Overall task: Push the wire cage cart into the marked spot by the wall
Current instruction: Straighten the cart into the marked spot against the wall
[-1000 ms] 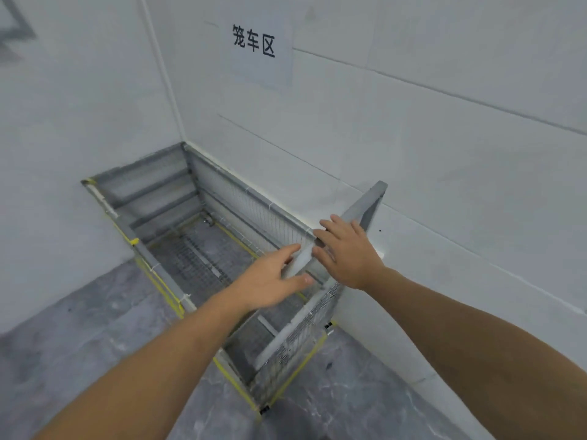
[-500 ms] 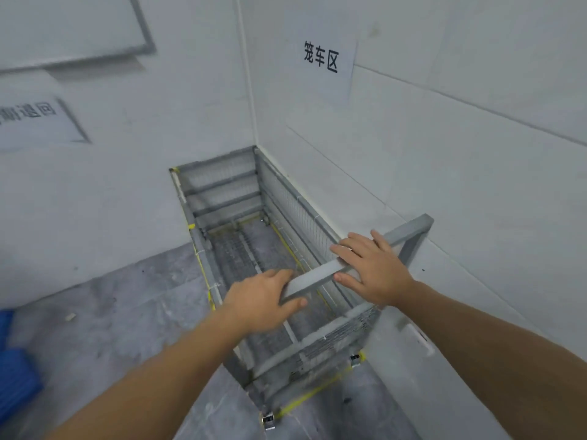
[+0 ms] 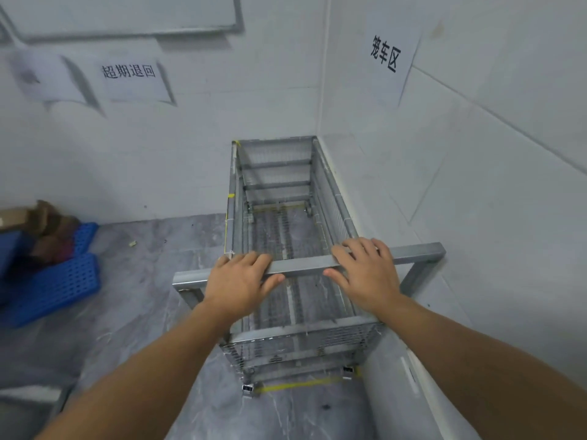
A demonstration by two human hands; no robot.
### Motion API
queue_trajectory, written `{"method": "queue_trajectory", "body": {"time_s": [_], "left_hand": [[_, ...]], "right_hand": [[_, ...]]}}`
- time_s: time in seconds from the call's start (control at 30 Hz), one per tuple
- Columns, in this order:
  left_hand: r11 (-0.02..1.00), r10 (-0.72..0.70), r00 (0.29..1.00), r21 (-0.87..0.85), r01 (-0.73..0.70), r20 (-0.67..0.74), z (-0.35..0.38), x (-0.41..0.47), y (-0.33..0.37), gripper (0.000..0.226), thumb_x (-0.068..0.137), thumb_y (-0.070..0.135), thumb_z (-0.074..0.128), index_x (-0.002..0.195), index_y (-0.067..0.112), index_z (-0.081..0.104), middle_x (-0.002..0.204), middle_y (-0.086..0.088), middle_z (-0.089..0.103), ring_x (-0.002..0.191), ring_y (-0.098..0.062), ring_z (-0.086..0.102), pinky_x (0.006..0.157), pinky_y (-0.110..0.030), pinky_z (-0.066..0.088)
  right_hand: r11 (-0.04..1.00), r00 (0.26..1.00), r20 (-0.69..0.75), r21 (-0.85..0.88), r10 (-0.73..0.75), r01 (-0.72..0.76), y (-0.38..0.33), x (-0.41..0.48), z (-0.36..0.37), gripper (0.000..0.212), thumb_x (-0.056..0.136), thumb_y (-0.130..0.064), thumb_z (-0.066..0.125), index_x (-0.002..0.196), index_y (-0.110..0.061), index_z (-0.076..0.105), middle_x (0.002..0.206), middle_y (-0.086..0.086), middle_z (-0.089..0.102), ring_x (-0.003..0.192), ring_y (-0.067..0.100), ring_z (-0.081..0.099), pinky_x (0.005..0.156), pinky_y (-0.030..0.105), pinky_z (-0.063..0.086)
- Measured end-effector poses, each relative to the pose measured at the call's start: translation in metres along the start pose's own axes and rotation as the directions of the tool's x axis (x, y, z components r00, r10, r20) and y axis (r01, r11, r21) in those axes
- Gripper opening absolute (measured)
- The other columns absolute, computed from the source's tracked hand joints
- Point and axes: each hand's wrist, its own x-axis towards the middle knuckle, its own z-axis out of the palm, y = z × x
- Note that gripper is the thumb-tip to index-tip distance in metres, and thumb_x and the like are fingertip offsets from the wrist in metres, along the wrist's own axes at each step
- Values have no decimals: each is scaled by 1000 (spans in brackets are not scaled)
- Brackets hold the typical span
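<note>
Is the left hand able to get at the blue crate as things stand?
Probably not without a step: the left hand holds the handle; the crate lies on the floor far left.

The right wall's paper sign (image 3: pixel 389 55) reads "笼车区"; the far wall's paper sign (image 3: pixel 130 74) reads "超期退回".

One cage trolley (image 3: pixel 276 198), two hands (image 3: pixel 236 282), three wall signs (image 3: pixel 130 71), blue crates (image 3: pixel 54 287) (count unclear)

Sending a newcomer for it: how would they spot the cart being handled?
Find the corner where the white walls meet. The cage cart stands there along the right wall. Unlike the blue crates left of it, it is grey wire mesh.
</note>
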Motion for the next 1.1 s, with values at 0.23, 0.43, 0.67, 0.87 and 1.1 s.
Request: {"method": "queue_trajectory", "body": {"time_s": [0.23, 0.43, 0.67, 0.87, 1.1], "left_hand": [[997, 49, 998, 56, -47, -45, 9, 25, -12, 49, 94, 67, 28, 106, 28, 55, 92, 8, 64, 79, -19, 64, 67, -35, 49], [992, 87, 989, 98, -75, -122, 15, 37, -10, 41, 93, 63, 39, 96, 26, 56, 80, 6, 61, 67, -20, 60, 50, -29, 43], [995, 63, 992, 87, -54, -112, 17, 37, -6, 47, 94, 63, 32, 100, 24, 58, 84, 5, 64, 71, -22, 62, 58, -33, 49], [994, 61, 998, 88, -59, -22, 11, 38, -8, 52, 93, 67, 24, 98, 25, 54, 83, 5, 62, 68, -20, 60, 53, -29, 39], [996, -12, 989, 93, -2, 146, 0, 41, -5, 60, 89, 70, 15, 106, 24, 48, 98, 2, 58, 85, -22, 58, 65, -34, 39]], "right_hand": [[999, 996, -83, -14, -39, 38, 12, 19, 16, 45, 94, -62, 40, 107, -24, 59, 121, 3, 58, 115, 28, 50, 101, 47, 34], [998, 989, -134, -27, -64, 61, 25, 29, 25, 47, 95, -64, 38, 104, -24, 59, 115, 1, 60, 101, 26, 54, 92, 44, 39], [998, 993, -101, -17, -61, 60, 27, 29, 22, 47, 95, -65, 35, 105, -26, 58, 111, -2, 59, 95, 25, 54, 86, 42, 39], [999, 998, -47, 1, -51, 52, 24, 28, 17, 47, 95, -65, 33, 106, -27, 58, 111, -4, 58, 96, 23, 52, 88, 41, 37], [1000, 998, 60, -12, -8, 9, 19, 30, 9, 50, 94, -66, 27, 108, -28, 56, 102, -5, 58, 94, 22, 51, 88, 40, 35]]}}
